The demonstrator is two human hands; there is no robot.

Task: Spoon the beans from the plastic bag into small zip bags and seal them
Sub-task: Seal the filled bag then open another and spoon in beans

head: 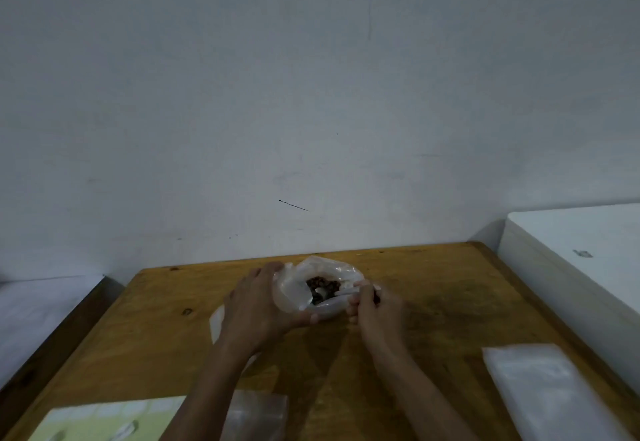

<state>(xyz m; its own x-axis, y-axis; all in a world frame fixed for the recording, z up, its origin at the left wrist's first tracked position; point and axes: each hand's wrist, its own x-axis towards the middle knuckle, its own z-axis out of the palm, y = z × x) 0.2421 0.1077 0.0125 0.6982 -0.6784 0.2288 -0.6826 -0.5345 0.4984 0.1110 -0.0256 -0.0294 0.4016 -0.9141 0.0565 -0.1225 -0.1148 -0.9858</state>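
A crumpled clear plastic bag (294, 288) sits mid-table with dark brown beans (322, 283) showing in its open mouth. My left hand (256, 305) cups the bag's left side and holds it open. My right hand (374, 305) grips the handle of a white spoon (325, 293) whose bowl lies among the beans. A small zip bag (216, 326) lies partly hidden under my left wrist. Near the front edge lies a stack of clear small zip bags (256, 413).
The wooden table (450, 302) stands against a grey wall. A large clear plastic packet (543, 388) lies at the front right. A pale green printed sheet (104, 423) lies at the front left. A white box (581, 250) stands beside the table on the right.
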